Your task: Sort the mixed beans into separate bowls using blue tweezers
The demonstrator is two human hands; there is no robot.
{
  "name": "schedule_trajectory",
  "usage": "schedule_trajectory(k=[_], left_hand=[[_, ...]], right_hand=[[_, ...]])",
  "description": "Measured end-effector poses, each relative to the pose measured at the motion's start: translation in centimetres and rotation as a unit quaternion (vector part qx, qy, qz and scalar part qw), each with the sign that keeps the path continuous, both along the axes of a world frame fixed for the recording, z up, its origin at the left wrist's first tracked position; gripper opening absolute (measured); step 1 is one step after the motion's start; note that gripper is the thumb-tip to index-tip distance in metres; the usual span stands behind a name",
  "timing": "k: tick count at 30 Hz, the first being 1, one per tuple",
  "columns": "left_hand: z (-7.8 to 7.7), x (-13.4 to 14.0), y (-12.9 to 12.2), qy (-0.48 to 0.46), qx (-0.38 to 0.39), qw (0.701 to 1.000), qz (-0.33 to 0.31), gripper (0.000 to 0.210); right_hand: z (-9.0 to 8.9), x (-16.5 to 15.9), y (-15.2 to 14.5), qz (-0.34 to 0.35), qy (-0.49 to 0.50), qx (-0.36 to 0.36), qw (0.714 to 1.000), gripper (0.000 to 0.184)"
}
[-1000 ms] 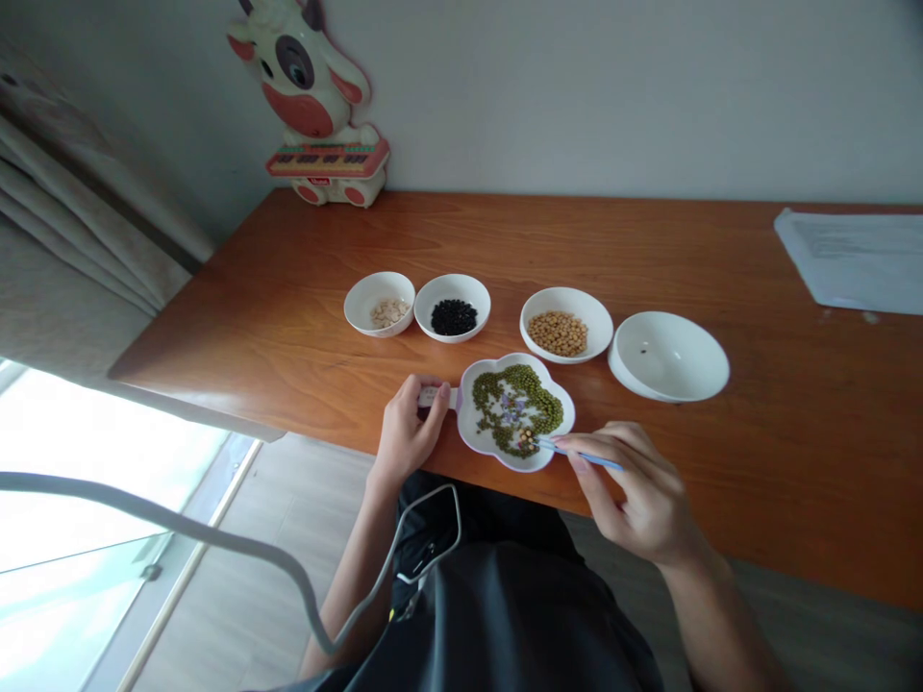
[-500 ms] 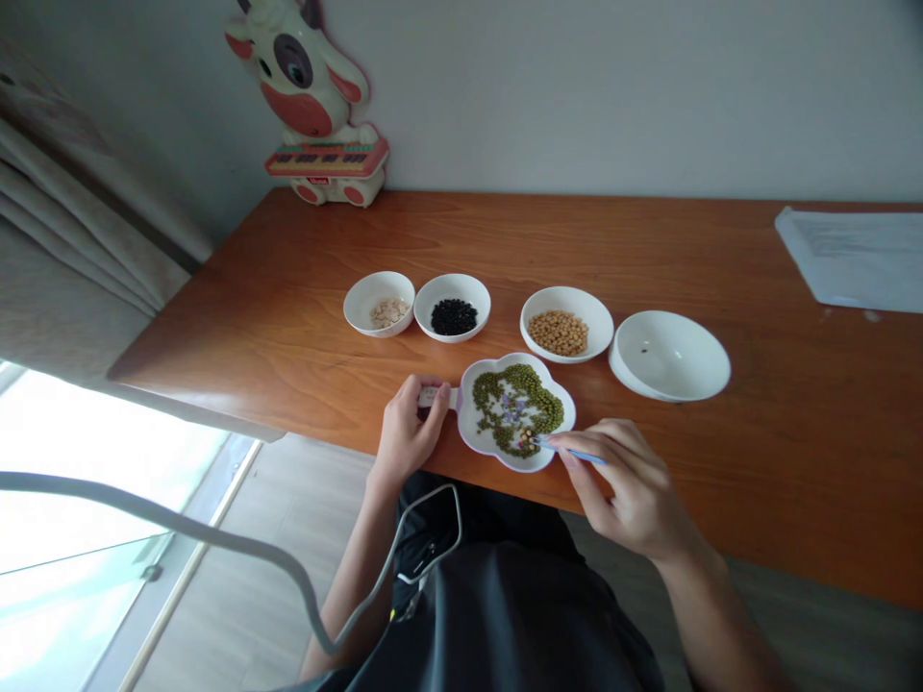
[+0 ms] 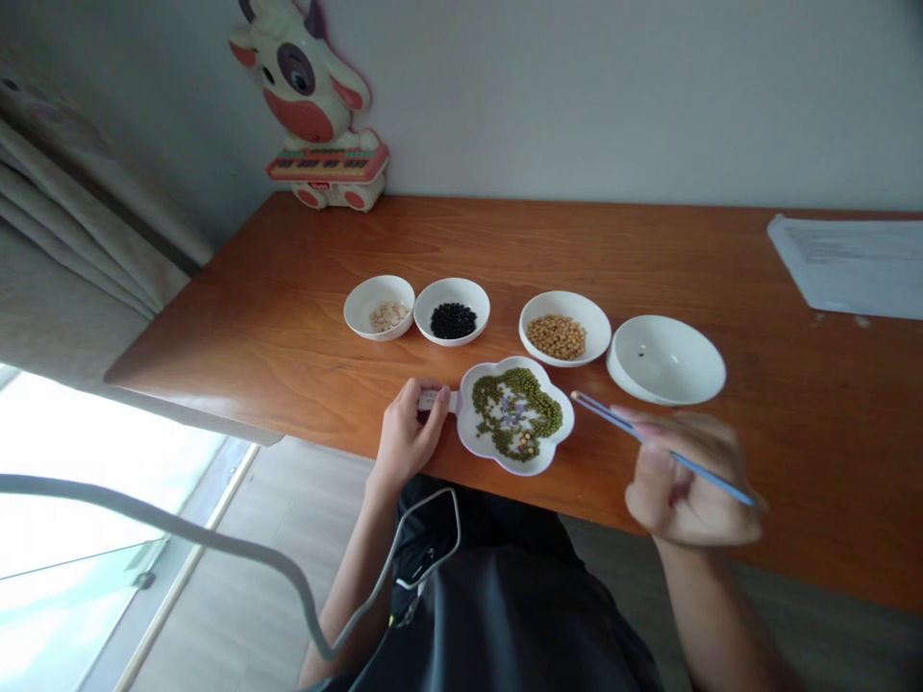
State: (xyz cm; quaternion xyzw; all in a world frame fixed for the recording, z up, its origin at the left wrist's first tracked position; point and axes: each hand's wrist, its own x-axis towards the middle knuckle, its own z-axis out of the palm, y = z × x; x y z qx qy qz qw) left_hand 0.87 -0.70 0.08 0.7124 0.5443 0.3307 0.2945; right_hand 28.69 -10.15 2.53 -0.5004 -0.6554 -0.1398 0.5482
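My left hand (image 3: 411, 431) grips the short handle of a white, flower-shaped dish (image 3: 467, 423) with a purple rim. Green mung beans (image 3: 542, 404) lie scattered in it over a printed pattern, with a few paler beans (image 3: 526, 442) near its front edge. My right hand (image 3: 692, 485), somewhat blurred, is closed around slim blue tweezers (image 3: 627, 423). Their tip points left, just off the dish's right edge, and a small tan bean (image 3: 575, 395) shows there.
Behind the dish stand white bowls holding pale flat pieces (image 3: 389, 315), black beans (image 3: 453, 321) and yellow soybeans (image 3: 557, 336). A larger white bowl (image 3: 685, 370) holds a dark speck. A cow toy keyboard (image 3: 328, 163), papers (image 3: 858, 264) and a grey cable (image 3: 274, 556) surround the workspace.
My right hand has lifted the tweezers out of the dish and moved right, with a tan bean at the tip. My left hand stays on the handle.
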Motion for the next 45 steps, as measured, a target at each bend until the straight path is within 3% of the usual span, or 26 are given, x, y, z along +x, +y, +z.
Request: schedule_trajectory(k=[2,4,7,9,14,17,45], left_hand=[[0.0,0.0,0.0,0.0,-0.001,1.0,-0.001,0.021],[0.0,0.0,0.0,-0.001,-0.003,1.0,-0.001,0.021],[0.1,0.0,0.0,-0.001,-0.003,1.0,-0.001,0.022],[0.1,0.0,0.0,-0.001,-0.002,1.0,-0.002,0.022],[0.1,0.0,0.0,-0.003,-0.001,1.0,-0.004,0.021],[-0.1,0.0,0.1,-0.003,0.001,1.0,-0.004,0.02],[0.1,-0.1,-0.1,-0.007,-0.003,1.0,-0.006,0.02]], right_hand=[[-0.1,0.2,1.1,-0.073,0.025,0.041,0.996,0.042],[-0.1,0.3,2.1,-0.128,0.026,-0.006,0.991,0.034],[0.1,0.3,2.7,-0.144,0.036,-0.063,0.987,0.028],[0.3,0.3,2.1,-0.11,0.052,-0.081,0.989,0.028],[0.6,0.1,-0.6,0.108,0.004,-0.184,0.977,0.034],[0.3,-0.1,-1.2,0.168,-0.029,-0.21,0.963,0.037],[0.5,-0.8,-0.6,0.191,-0.071,-0.196,0.959,0.038]])
